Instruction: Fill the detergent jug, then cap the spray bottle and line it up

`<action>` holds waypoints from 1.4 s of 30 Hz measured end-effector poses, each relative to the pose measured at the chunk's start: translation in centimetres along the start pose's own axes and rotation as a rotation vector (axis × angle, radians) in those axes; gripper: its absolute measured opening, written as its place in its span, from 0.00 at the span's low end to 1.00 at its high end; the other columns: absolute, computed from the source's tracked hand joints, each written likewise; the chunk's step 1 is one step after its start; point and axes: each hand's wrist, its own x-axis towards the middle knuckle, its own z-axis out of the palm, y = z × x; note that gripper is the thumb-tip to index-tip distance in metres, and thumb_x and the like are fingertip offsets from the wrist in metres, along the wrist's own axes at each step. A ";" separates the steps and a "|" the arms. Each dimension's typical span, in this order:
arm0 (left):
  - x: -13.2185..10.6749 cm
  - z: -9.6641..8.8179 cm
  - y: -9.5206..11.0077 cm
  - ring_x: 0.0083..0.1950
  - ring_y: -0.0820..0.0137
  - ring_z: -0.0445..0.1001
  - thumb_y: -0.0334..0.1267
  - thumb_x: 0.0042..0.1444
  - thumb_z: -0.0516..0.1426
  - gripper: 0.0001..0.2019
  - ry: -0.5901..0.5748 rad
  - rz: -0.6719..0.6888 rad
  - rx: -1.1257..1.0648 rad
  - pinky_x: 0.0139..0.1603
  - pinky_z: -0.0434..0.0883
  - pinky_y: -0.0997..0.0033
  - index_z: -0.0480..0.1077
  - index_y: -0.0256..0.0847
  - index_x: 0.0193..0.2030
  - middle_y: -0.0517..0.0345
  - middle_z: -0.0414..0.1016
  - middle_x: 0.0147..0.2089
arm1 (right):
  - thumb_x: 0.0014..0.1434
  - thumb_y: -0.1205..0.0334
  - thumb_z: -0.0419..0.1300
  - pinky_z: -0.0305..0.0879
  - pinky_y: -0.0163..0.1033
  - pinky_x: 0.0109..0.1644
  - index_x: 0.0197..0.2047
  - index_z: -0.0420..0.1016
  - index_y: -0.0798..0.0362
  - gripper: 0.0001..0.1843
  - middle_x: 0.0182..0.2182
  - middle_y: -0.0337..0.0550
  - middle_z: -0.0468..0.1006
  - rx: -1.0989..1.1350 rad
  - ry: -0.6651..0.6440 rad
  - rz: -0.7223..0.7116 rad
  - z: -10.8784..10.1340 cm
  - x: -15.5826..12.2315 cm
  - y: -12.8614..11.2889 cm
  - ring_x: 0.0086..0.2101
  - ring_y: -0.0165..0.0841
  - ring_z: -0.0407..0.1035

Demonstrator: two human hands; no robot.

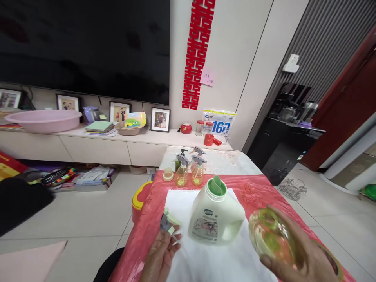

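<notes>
In my left hand (161, 250), the fingers are closed on a grey and pale green trigger spray head (166, 224), with a thin tube trailing below it. My right hand (305, 246) is wrapped around a clear yellowish spray bottle (272, 241), tilted, its neck uncovered. Between the hands a pale green detergent jug (202, 229) stands upright on a white cloth (188, 258), uncapped, with a green spout showing in its mouth. Two spray bottles, one on the left (181, 177) and one on the right (197, 175), stand behind the jug, trigger heads on. Beside them sits a pale cap (168, 174).
A red and white cloth (249, 188) covers the table. More pump or trigger tops show behind the bottles, partly hidden. Beyond is a low cabinet (96, 147) with photo frames, a pink basin (44, 119) and jars. A red and yellow stool (141, 197) stands left; a black cabinet (273, 152), right.
</notes>
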 end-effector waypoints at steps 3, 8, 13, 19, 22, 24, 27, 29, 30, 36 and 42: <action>0.1 -0.5 -0.4 0.40 0.64 0.82 0.44 0.37 0.77 0.25 -0.007 0.014 0.023 0.38 0.79 0.68 0.78 0.42 0.43 0.53 0.83 0.47 | 0.62 0.44 0.64 0.81 0.43 0.39 0.69 0.61 0.43 0.36 0.58 0.46 0.75 -0.138 0.027 -0.100 -0.3 2.9 -0.2 0.50 0.47 0.76; 0.0 -0.5 -0.8 0.37 0.67 0.81 0.46 0.40 0.76 0.23 -0.047 0.058 0.063 0.34 0.77 0.74 0.80 0.41 0.42 0.53 0.83 0.41 | 0.65 0.41 0.59 0.77 0.51 0.46 0.68 0.61 0.47 0.34 0.56 0.50 0.74 -0.195 0.090 -0.167 0.3 6.1 -1.5 0.51 0.48 0.73; -0.2 -0.4 -0.5 0.37 0.66 0.80 0.45 0.38 0.77 0.22 -0.065 0.029 0.086 0.35 0.77 0.72 0.81 0.41 0.39 0.53 0.83 0.40 | 0.67 0.50 0.55 0.70 0.54 0.52 0.69 0.57 0.51 0.31 0.56 0.54 0.70 -0.254 0.099 -0.313 0.5 8.1 -2.2 0.53 0.48 0.67; -0.3 -0.6 -0.2 0.37 0.65 0.80 0.46 0.35 0.77 0.23 -0.063 0.003 0.082 0.36 0.76 0.71 0.81 0.42 0.38 0.52 0.83 0.40 | 0.65 0.60 0.54 0.66 0.55 0.54 0.67 0.58 0.57 0.29 0.57 0.56 0.68 -0.393 0.086 -0.455 0.2 9.7 -2.9 0.54 0.49 0.64; -0.4 -0.5 -0.1 0.38 0.65 0.79 0.46 0.37 0.76 0.22 -0.081 0.015 0.082 0.37 0.76 0.70 0.81 0.42 0.40 0.52 0.83 0.41 | 0.63 0.63 0.53 0.65 0.55 0.52 0.67 0.58 0.58 0.30 0.57 0.57 0.68 -0.465 0.081 -0.487 0.1 10.2 -3.4 0.53 0.49 0.63; -0.4 -0.5 -0.1 0.38 0.64 0.80 0.46 0.39 0.76 0.21 -0.085 0.018 0.090 0.37 0.75 0.70 0.81 0.42 0.41 0.51 0.83 0.42 | 0.61 0.65 0.53 0.65 0.54 0.50 0.67 0.58 0.59 0.30 0.57 0.58 0.68 -0.508 0.083 -0.501 0.1 10.4 -3.7 0.54 0.50 0.63; -0.4 -0.6 -0.2 0.37 0.64 0.80 0.45 0.37 0.76 0.22 -0.071 0.008 0.087 0.37 0.75 0.70 0.81 0.42 0.40 0.51 0.83 0.41 | 0.59 0.67 0.53 0.65 0.55 0.49 0.65 0.60 0.59 0.31 0.58 0.58 0.68 -0.570 0.083 -0.526 0.2 10.7 -3.8 0.54 0.52 0.62; -0.3 -0.7 -0.2 0.37 0.64 0.80 0.46 0.37 0.77 0.23 -0.069 0.009 0.083 0.36 0.76 0.70 0.81 0.41 0.40 0.50 0.83 0.41 | 0.57 0.68 0.53 0.65 0.55 0.49 0.65 0.60 0.59 0.32 0.58 0.59 0.68 -0.604 0.080 -0.540 0.3 10.9 -3.9 0.55 0.52 0.62; -0.3 -0.8 -0.3 0.37 0.64 0.80 0.46 0.37 0.76 0.22 -0.074 0.009 0.085 0.37 0.76 0.70 0.82 0.41 0.40 0.50 0.83 0.42 | 0.56 0.69 0.53 0.64 0.55 0.50 0.65 0.60 0.59 0.32 0.59 0.59 0.67 -0.616 0.077 -0.545 0.3 11.0 -3.9 0.55 0.52 0.62; -0.2 -0.9 -0.4 0.38 0.65 0.79 0.46 0.41 0.75 0.21 -0.100 0.019 0.095 0.36 0.76 0.71 0.82 0.42 0.41 0.51 0.83 0.42 | 0.52 0.73 0.53 0.65 0.55 0.50 0.64 0.61 0.60 0.34 0.57 0.59 0.69 -0.664 0.088 -0.582 0.0 11.5 -4.5 0.55 0.52 0.63; -0.2 -0.8 -0.4 0.38 0.65 0.79 0.46 0.40 0.76 0.22 -0.092 0.019 0.094 0.36 0.77 0.71 0.81 0.42 0.41 0.50 0.83 0.42 | 0.52 0.75 0.53 0.64 0.56 0.51 0.64 0.61 0.59 0.34 0.57 0.59 0.69 -0.685 0.088 -0.600 -0.1 11.8 -4.9 0.55 0.52 0.63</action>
